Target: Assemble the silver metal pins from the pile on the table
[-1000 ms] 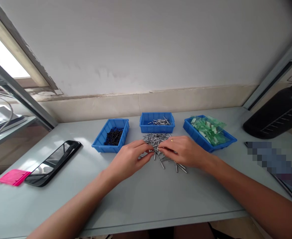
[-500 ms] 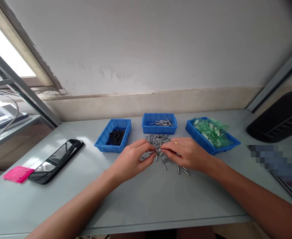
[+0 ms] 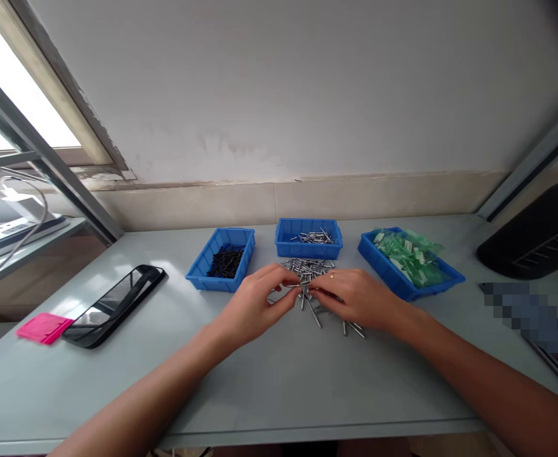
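Observation:
Loose metal pins (image 3: 313,310) lie in a pile on the grey table, partly hidden by my hands. Above the pile, my left hand (image 3: 259,298) holds a thin metal pin (image 3: 298,285) between thumb and fingers. My right hand (image 3: 350,297), with a ring on one finger, has its fingers pinched at the right end of that pin. Behind the pile, a blue tray (image 3: 308,249) contains more metal pins. The blue tray on the left (image 3: 197,279) contains dark screws. On the right, another blue tray (image 3: 393,279) bears green plastic packets.
At the left of the table (image 3: 279,381) lie a black phone-like device (image 3: 112,304) and a pink case (image 3: 44,327). A large black bottle (image 3: 536,228) stands at the right. A power strip (image 3: 16,231) rests on the left shelf.
The view has shifted slightly. My left fingers have opened a little around the pin, and more of it shows between my hands.

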Tool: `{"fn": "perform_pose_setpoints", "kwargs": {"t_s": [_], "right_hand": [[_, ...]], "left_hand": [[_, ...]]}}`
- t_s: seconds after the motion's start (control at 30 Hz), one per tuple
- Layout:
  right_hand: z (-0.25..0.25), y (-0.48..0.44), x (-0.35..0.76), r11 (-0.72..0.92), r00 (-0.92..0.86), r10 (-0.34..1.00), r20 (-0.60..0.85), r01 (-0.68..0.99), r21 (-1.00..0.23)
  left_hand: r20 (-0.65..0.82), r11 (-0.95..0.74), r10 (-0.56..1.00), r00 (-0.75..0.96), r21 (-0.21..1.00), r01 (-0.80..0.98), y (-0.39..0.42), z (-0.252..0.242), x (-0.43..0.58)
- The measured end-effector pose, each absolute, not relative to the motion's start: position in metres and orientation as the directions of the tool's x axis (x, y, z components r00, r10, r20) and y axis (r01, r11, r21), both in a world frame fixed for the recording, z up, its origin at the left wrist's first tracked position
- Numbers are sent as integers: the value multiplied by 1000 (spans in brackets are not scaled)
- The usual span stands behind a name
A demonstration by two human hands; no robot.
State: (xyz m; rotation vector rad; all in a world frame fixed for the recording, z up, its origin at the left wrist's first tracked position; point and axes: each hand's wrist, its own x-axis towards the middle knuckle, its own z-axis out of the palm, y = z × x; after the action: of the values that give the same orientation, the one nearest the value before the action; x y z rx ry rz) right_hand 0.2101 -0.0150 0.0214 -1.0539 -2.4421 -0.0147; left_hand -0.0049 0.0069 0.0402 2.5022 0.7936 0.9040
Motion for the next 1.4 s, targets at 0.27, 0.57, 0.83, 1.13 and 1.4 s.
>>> {"fn": "perform_pose_setpoints", "kwargs": {"t_s": [0.27, 0.57, 0.83, 1.13, 1.4], "right_hand": [[25, -16, 211, 695, -536, 675, 507, 692, -195], [28, -21, 210, 782, -570, 559, 602, 604, -154], [27, -19, 210, 817, -643, 542, 541, 555, -160], [26, -16, 210, 816, -627, 535, 566, 558, -153], [29, -16, 212, 724, -521, 637, 568, 658, -207]], "left_hand": [[409, -662, 724, 556, 639, 392, 3, 42, -5], [361, -668, 710, 605, 619, 414, 5, 39, -4], [361, -725, 662, 657, 529, 440, 8, 35, -6], [374, -750, 643, 669, 484, 450, 10, 33, -6], [394, -723, 690, 607, 412, 554, 12, 35, -7]]}}
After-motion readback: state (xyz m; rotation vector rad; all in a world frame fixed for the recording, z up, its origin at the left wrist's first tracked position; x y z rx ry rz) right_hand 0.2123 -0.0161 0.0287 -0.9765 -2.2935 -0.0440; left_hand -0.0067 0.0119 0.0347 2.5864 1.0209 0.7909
